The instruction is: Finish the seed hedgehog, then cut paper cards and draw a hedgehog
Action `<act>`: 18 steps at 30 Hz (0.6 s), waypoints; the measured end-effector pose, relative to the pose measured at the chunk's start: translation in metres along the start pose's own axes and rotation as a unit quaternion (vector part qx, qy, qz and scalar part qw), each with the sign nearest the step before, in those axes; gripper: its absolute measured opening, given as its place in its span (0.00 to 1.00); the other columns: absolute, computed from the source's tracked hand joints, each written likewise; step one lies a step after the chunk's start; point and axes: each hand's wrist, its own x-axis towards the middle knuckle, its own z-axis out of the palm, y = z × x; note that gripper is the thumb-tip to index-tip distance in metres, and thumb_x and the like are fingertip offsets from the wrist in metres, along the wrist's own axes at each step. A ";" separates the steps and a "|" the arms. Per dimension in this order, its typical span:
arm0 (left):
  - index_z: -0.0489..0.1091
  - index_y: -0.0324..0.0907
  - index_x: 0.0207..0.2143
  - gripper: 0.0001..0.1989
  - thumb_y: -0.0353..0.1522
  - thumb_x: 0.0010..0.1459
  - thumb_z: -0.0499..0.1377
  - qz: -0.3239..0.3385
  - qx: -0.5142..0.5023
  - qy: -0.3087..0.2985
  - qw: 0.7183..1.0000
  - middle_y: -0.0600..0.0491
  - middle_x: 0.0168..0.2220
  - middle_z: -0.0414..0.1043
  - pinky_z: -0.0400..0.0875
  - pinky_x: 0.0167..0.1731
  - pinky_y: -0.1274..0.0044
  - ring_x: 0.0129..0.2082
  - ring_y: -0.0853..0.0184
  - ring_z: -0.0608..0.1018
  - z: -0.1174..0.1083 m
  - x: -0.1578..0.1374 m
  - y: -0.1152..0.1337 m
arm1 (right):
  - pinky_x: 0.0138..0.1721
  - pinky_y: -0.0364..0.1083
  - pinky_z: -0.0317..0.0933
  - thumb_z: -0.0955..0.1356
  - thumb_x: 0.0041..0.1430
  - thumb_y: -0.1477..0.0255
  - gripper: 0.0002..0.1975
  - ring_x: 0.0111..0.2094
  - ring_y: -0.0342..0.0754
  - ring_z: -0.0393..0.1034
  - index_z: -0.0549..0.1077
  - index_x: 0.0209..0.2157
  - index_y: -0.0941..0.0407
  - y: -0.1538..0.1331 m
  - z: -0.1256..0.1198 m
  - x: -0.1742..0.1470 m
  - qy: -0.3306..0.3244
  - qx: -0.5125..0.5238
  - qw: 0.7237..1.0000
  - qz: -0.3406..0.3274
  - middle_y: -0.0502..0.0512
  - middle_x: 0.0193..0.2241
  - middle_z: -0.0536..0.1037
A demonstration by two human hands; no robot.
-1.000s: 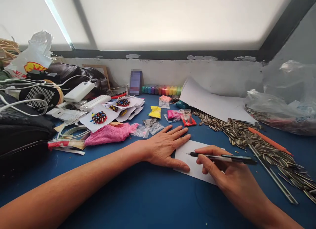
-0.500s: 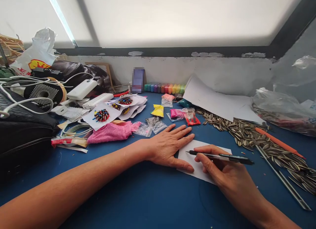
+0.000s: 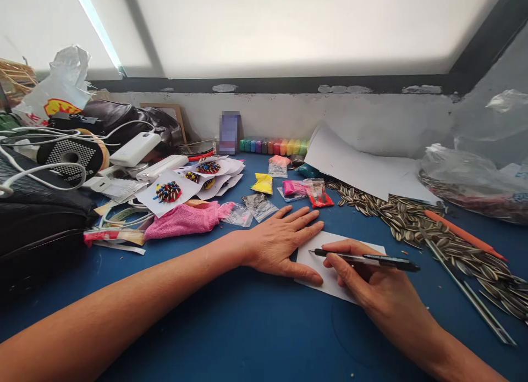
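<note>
My left hand (image 3: 284, 242) lies flat with its fingers spread, its thumb and fingers over the left edge of a white sheet of paper (image 3: 319, 272). A black and clear pen (image 3: 373, 260) is held in my right hand (image 3: 371, 283), whose thumb and fingers close round its lower part. The pen points left, with its tip just above or on the sheet; contact cannot be made out. Part of the paper is hidden under both hands. Beyond my left fingertips lie small packets of clay, one yellow (image 3: 263, 183), one pink (image 3: 294, 188), one red (image 3: 318, 193).
Sunflower seeds (image 3: 400, 217) spread along the right, with an orange tool (image 3: 466, 234) and a metal rod (image 3: 470, 294) among them. White sheets (image 3: 363, 173) lean at the back. Left are seed-decorated papers (image 3: 167, 192), a pink cloth (image 3: 183, 220), cables and a black bag (image 3: 41, 217).
Both hands keep almost the same pose, the pen still at the paper. The whole view has shifted very slightly.
</note>
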 end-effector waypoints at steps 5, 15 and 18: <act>0.43 0.37 0.71 0.50 0.62 0.60 0.50 -0.002 -0.004 -0.004 1.000 0.42 0.73 0.33 0.29 0.68 0.58 0.73 0.55 0.37 0.000 0.000 0.000 | 0.26 0.44 0.71 0.66 0.60 0.60 0.12 0.31 0.50 0.79 0.78 0.34 0.52 0.000 -0.001 0.000 -0.002 -0.004 1.000 0.005 0.54 0.33 0.84; 0.43 0.38 0.71 0.50 0.62 0.60 0.49 -0.004 -0.003 -0.005 1.000 0.43 0.73 0.33 0.29 0.68 0.58 0.73 0.53 0.38 0.000 0.000 0.000 | 0.25 0.44 0.69 0.65 0.60 0.61 0.13 0.32 0.50 0.78 0.78 0.32 0.52 -0.004 -0.003 0.000 -0.016 -0.017 1.000 0.008 0.54 0.33 0.84; 0.43 0.39 0.72 0.51 0.63 0.59 0.49 -0.005 0.001 -0.005 1.000 0.44 0.73 0.33 0.29 0.69 0.59 0.73 0.53 0.39 0.000 0.000 0.000 | 0.23 0.44 0.68 0.65 0.60 0.60 0.13 0.29 0.50 0.77 0.77 0.31 0.52 -0.008 -0.004 -0.001 -0.023 -0.013 0.999 0.020 0.54 0.32 0.83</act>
